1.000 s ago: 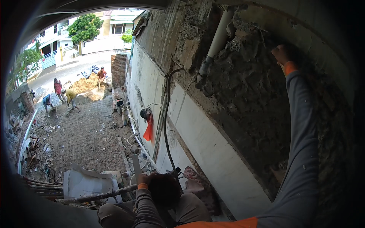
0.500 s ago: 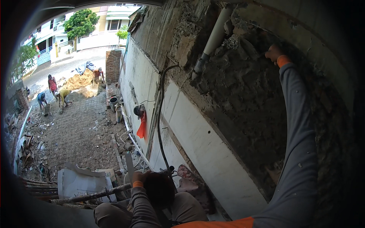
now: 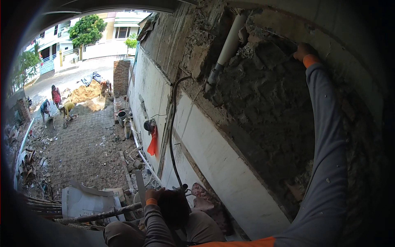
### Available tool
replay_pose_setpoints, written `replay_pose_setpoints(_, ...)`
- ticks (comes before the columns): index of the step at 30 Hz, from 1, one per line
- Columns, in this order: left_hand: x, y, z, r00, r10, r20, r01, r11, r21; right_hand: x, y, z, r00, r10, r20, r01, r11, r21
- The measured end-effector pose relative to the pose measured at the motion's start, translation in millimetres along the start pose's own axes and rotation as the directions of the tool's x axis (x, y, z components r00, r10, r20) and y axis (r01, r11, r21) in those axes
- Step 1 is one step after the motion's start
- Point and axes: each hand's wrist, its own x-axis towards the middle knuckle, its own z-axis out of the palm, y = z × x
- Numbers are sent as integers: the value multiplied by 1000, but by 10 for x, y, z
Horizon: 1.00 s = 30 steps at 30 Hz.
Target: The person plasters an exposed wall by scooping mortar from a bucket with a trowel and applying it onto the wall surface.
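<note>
My right hand (image 3: 303, 52) reaches to the upper edge of a rough patch of wet grey mortar (image 3: 263, 107) on the wall beside me, fingers curled; what they hold is hidden. Near the lower middle, my left hand (image 3: 153, 195) grips a long, flat grey strip (image 3: 140, 183) that stands upright. Just beside that hand is a dark rounded object (image 3: 173, 209), too shadowed to identify, above my bent legs. A pale pipe (image 3: 230, 41) runs down to the mortar's upper left, and a black cable (image 3: 174, 123) hangs along the wall.
Below, several people (image 3: 66, 110) work by a sand pile (image 3: 84, 94) near a brick pillar (image 3: 121, 78). An orange cloth (image 3: 152, 142) hangs on the white wall (image 3: 222, 164). A torn white sack (image 3: 88, 201) and a pole (image 3: 105, 214) lie near my legs.
My right hand has shifted along the mortar's top edge, now slightly higher. My left hand keeps its grip. The view has turned slightly, and the workers below have moved a little.
</note>
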Motion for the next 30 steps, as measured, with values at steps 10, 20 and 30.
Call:
replay_pose_setpoints(10,-89,204,-182,989,-86,122,82,996,35,-304,249,-88,961,-42,-274,18,996,-90)
replay_pose_setpoints(20,80,-48,-72,983,-121,137,120,993,14,-386,28,-452,952,-303,-41,201,519,831)
replay_pose_setpoints(30,129,121,27,981,-126,144,124,992,23,447,596,533,995,76,-57,-5,636,771)
